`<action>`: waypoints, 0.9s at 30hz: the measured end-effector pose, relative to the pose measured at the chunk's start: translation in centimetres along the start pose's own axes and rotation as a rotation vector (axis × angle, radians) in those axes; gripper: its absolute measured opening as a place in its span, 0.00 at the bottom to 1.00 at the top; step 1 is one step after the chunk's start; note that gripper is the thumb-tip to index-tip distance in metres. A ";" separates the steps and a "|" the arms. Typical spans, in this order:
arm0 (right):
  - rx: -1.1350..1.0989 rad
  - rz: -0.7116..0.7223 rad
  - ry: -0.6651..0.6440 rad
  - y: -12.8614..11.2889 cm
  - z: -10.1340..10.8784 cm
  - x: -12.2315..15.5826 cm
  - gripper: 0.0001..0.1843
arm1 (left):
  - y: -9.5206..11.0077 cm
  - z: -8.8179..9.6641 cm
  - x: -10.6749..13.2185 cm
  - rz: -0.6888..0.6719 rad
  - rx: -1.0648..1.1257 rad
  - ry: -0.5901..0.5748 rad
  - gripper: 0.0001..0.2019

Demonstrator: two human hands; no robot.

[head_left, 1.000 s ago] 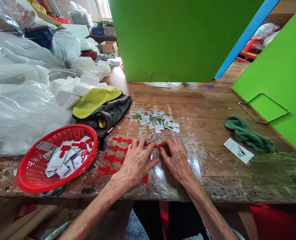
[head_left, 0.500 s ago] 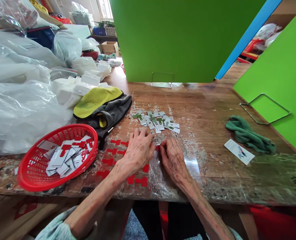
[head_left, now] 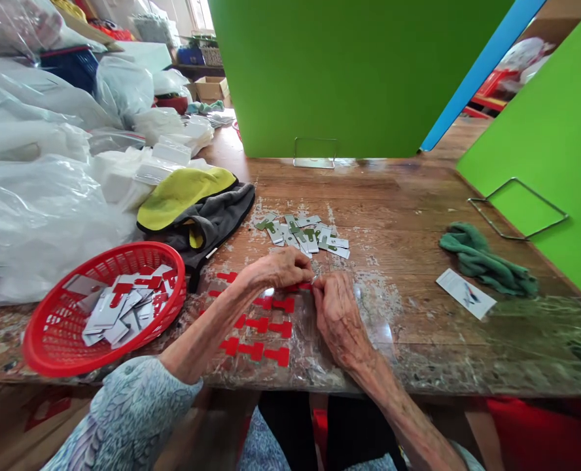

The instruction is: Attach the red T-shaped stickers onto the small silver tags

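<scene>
My left hand (head_left: pixel 288 267) is closed in a pinch just above the table, its fingertips partly hidden. Close beside it, my right hand (head_left: pixel 338 307) is closed too, thumb and index fingertips pressed together; what either pinches is too small to make out. A red strip (head_left: pixel 300 286) shows under my left hand, by the right fingertips. Several red T-shaped pieces (head_left: pixel 277 355) lie in rows below my left forearm, on what looks like clear plastic sheet (head_left: pixel 303 350). Beyond my hands is a loose pile of small white-and-green cards (head_left: pixel 310 235).
A red basket (head_left: pixel 34 327) holding white and red cards (head_left: pixel 116 304) stands left. Behind it lie a yellow-grey cloth (head_left: pixel 185 199) and plastic bags (head_left: pixel 40 229). Green panels (head_left: pixel 364 78) rise at the back. A green cloth (head_left: pixel 487 261) and a printed card (head_left: pixel 464 293) lie right.
My left hand has turned from spread fingers to a pinch and moved right, its forearm swinging up and uncovering red pieces. My right hand stays nearly in place. The view has shifted slightly.
</scene>
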State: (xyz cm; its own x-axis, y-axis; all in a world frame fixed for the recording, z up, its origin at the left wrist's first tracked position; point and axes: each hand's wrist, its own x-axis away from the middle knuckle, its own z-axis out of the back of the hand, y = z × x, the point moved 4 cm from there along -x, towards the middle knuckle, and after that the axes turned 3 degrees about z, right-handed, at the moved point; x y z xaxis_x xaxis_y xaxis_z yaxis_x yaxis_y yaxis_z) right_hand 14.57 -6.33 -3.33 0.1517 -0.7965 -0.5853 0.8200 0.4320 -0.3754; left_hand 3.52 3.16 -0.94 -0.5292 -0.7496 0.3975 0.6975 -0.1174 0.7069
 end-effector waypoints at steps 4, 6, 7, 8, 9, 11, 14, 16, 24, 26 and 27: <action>-0.054 0.036 -0.007 -1.0 0.6 0.7 0.13 | 0.2 -0.5 0.0 -0.024 -0.018 0.002 0.09; -0.091 0.037 -0.008 -1.6 1.1 1.0 0.12 | 0.6 -0.5 0.0 -0.049 -0.045 0.062 0.09; -0.109 0.031 -0.002 -1.8 1.5 1.2 0.11 | 0.9 -0.4 0.2 -0.063 -0.057 0.116 0.08; -0.121 0.023 0.010 -2.0 1.9 1.2 0.11 | 1.2 -0.2 0.5 -0.076 -0.064 0.184 0.07; -0.135 0.005 0.022 -2.1 2.3 1.3 0.10 | 1.5 0.1 1.0 -0.085 -0.067 0.259 0.07; -0.188 -0.068 0.038 -2.1 3.3 1.2 0.09 | 1.9 0.6 2.5 -0.092 -0.066 0.392 0.12; -0.327 -0.229 0.008 -1.8 4.4 1.2 0.07 | 1.6 0.1 5.2 -0.096 0.050 0.343 0.20; -0.421 -0.317 -0.032 -1.7 4.8 1.3 0.07 | 1.0 -1.1 6.6 -0.078 0.241 0.175 0.20; -0.726 -0.615 -0.063 -1.9 3.5 2.3 0.10 | 0.2 -3.7 8.8 -0.062 0.563 0.069 0.15; -0.714 -0.649 -0.006 -1.6 3.6 2.3 0.23 | 0.2 -3.7 9.0 -0.059 0.567 0.115 0.14; -0.704 -0.663 -0.010 -1.4 3.7 2.3 0.26 | 0.1 -3.7 9.1 -0.046 0.573 0.131 0.14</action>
State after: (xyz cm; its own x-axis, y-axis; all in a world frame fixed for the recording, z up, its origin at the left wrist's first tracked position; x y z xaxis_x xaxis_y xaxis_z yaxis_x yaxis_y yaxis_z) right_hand 15.80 -10.31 -1.47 -0.2159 -0.9718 -0.0944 0.2223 0.0452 -0.9739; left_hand 0.56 -6.10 0.57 -0.4626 -0.8309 0.3092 0.2834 0.1918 0.9396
